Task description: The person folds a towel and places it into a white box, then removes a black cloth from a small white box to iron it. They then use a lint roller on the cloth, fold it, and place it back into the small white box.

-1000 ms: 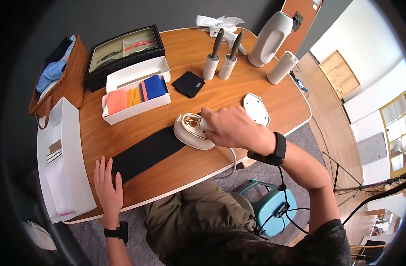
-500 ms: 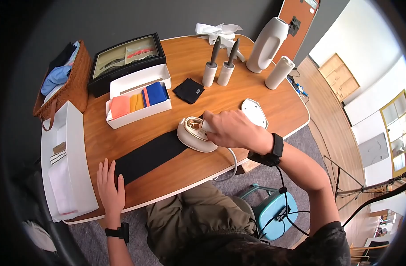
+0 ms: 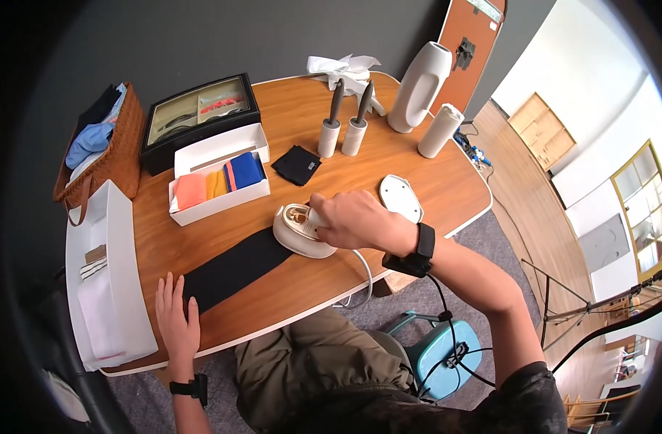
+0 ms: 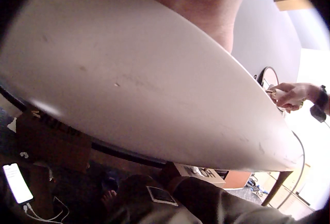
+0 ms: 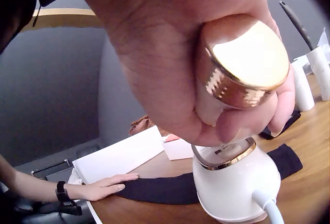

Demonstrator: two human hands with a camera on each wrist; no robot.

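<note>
Black cloth (image 3: pixel 237 269) touches the flattened left hand (image 3: pixel 177 322); right hand (image 3: pixel 361 219) grips a white iron (image 3: pixel 300 241).

Dark gray wall (image 3: pixel 287 36) behind a wooden table (image 3: pixel 446 188); gray carpet (image 3: pixel 486 257) beneath; plank floor (image 3: pixel 535 213) and yellow-framed panes (image 3: pixel 640 206) at right.

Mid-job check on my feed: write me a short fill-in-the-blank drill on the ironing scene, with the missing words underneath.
1. The left hand rests at one end of the dark cloth strip, while the white steam iron is gripped by the ____.
2. In the small white box, the folded mustard cloth lies ____ the coral cloth and the blue cloth.
3. Exactly ____ grey-handled lint rollers stand on the wooden table.

Missing words: right hand; between; two.
</note>
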